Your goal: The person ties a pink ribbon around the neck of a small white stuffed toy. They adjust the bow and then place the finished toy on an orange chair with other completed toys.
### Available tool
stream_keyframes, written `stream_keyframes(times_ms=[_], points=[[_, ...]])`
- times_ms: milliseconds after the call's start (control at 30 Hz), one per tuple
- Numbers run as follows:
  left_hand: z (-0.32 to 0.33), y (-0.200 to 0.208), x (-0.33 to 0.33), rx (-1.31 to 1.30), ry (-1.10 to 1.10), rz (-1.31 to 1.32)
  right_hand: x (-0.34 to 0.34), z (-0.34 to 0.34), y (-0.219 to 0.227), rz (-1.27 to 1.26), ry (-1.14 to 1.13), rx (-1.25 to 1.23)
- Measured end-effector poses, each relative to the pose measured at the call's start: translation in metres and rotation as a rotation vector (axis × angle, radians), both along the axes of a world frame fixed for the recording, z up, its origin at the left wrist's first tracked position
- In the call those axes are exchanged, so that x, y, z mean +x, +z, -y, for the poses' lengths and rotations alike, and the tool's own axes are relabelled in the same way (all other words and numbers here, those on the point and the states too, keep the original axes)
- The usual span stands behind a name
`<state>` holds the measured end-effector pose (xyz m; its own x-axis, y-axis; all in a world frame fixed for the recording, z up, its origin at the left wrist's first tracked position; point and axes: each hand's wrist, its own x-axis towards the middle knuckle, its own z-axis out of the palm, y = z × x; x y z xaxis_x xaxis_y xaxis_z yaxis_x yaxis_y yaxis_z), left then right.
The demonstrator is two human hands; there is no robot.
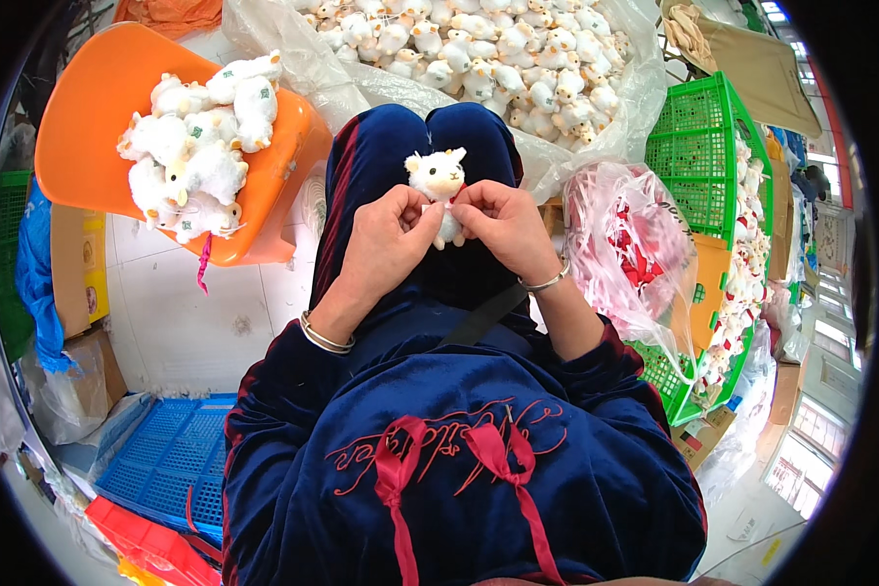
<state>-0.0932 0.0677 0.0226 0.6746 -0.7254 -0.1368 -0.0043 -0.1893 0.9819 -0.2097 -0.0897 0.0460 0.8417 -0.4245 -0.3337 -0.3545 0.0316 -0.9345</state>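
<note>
A small white plush lamb [437, 175] with a cream face is held upright above my knees, facing me. My left hand [389, 237] pinches it from the left at the chest, thumb and forefinger pressed together. From the other side my right hand [515, 227] closes on it at the same height. A bit of red, seemingly ribbon, shows at the lamb's neck beside my right fingers. What lies right between the fingertips is too small to make out. The lamb's feet hang below my hands.
Several plush lambs [205, 161] lie on an orange chair [78, 117] at left. A clear plastic sheet [347, 93] ahead holds a large heap of them. At right stand a bag of red ribbons [625, 225] and a green crate [689, 161]; a blue crate [171, 454] sits lower left.
</note>
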Motion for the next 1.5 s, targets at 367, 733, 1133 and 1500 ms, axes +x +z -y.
stream_keyframes(times_ms=[367, 733, 1133, 1500], points=[[0.005, 0.005, 0.007, 0.112, -0.065, 0.077, 0.004, -0.008, -0.003, 0.017, -0.002, -0.247], [0.011, 0.005, 0.010, 0.167, -0.057, 0.139, 0.005, -0.010, -0.012, 0.079, 0.033, -0.371], [0.009, 0.003, 0.014, 0.148, -0.084, 0.010, 0.002, 0.006, -0.003, 0.257, 0.100, -0.451], [0.012, 0.006, 0.010, 0.156, -0.064, 0.097, 0.006, 0.006, -0.004, -0.012, 0.015, -0.015]])
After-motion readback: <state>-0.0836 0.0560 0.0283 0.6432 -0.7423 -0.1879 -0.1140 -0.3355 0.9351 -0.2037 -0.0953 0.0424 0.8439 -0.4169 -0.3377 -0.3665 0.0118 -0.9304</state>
